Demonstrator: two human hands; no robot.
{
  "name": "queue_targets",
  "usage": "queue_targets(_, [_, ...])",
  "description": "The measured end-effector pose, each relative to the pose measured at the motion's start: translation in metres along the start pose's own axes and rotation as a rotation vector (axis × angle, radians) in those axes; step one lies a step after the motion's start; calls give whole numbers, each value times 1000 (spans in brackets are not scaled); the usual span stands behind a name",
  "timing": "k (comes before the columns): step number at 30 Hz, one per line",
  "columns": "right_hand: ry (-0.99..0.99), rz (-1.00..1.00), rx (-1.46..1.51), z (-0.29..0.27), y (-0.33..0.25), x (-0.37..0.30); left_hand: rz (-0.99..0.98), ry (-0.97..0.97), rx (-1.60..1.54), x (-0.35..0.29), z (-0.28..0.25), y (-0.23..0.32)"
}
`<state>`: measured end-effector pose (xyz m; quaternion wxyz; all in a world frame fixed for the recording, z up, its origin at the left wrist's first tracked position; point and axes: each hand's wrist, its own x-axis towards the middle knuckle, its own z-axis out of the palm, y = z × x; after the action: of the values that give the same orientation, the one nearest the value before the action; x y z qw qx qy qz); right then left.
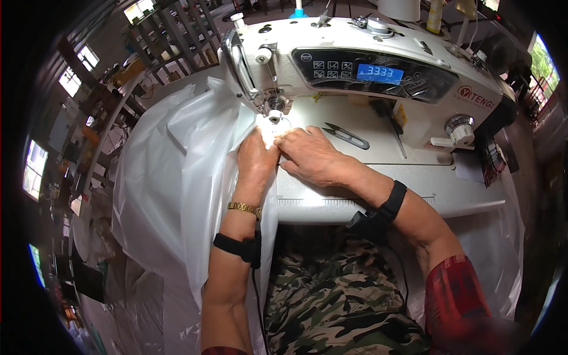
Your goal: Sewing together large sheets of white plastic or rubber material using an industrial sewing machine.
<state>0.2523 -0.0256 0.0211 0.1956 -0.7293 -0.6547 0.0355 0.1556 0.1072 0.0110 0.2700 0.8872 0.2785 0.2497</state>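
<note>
A white, slightly shiny woven plastic sheet (204, 139) drapes over the left side of the sewing machine table and hangs down. My left hand (258, 152) grips its edge just in front of the machine's needle area (274, 112), fingers drawn together. Close beside it, my right hand (310, 155) has its fingers curled on the sheet's edge, fingertips almost touching the left hand. Bright lamp light washes out the fingertips and the bit of sheet under the needle. The white sewing machine (367, 35) stretches across above both hands.
Black-handled thread snips (348, 136) lie on the machine bed, right of my right hand. Further right are a thin metal tool (400, 139) and a round dial with a lever (459, 129). A ruler scale (355, 202) runs along the table's front. Metal racks (168, 35) stand behind.
</note>
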Motion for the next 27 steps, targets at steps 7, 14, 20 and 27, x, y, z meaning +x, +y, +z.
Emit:
queue_targets(7, [75, -59, 21, 4, 7, -3, -12, 5, 32, -8, -7, 11])
queue_targets(14, [105, -81, -54, 5, 8, -5, 425, 9, 174, -103, -70, 59])
queue_targets(20, [131, -64, -50, 10, 7, -8, 467, -433, -91, -196, -212, 50])
queue_targets(27, [267, -128, -158, 17, -15, -2, 194, 143, 607, -106, -270, -123])
